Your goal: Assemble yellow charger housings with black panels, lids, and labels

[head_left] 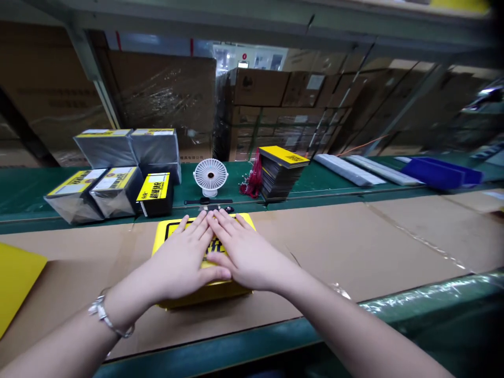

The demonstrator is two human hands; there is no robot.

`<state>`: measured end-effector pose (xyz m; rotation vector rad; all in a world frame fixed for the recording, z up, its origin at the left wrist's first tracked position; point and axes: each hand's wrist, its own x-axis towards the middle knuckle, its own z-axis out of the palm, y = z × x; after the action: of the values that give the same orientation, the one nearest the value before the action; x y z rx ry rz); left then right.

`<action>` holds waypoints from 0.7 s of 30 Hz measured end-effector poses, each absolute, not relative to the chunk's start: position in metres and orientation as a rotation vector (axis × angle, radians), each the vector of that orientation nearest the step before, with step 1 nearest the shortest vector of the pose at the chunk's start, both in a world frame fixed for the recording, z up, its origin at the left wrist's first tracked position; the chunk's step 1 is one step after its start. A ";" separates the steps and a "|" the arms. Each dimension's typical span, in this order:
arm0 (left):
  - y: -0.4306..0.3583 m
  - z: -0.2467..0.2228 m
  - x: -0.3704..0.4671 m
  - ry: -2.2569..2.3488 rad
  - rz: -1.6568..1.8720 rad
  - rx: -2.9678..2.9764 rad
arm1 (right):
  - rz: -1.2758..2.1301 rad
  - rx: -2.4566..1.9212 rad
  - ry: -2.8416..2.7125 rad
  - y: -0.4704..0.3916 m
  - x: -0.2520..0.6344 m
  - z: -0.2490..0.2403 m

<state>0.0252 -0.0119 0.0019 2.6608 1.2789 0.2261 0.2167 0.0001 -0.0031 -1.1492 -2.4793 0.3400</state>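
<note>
A yellow box (161,237) with black print lies on the brown cardboard sheet (346,241) in front of me. Flat on its top rests my left hand (183,257), fingers stretched and pointing away, a bracelet on the wrist. My right hand (242,249) lies beside it on the same box, its fingers also extended. The fingertips of both hands meet near the box's far edge, and the thumbs come together near its front. Much of the printed top is hidden under the hands.
Behind the box stand a small white fan (210,176), wrapped packs (116,191), a stack of dark cards (280,176) and red cords (254,181). Blue trays (437,173) are at the right, a yellow sheet (18,278) at the left.
</note>
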 end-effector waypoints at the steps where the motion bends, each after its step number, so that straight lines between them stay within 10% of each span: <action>1: -0.012 0.001 0.016 1.260 0.217 2.660 | 0.320 -1.126 -2.579 -0.005 0.221 -0.001; 21: -0.018 -0.005 -0.040 1.395 0.380 2.343 | 0.540 -1.246 -2.435 -0.010 0.270 -0.012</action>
<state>-0.0405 -0.0179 -0.0049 2.3430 1.3949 0.3797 0.2697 -0.0101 -0.0118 -1.2464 -2.4354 0.5403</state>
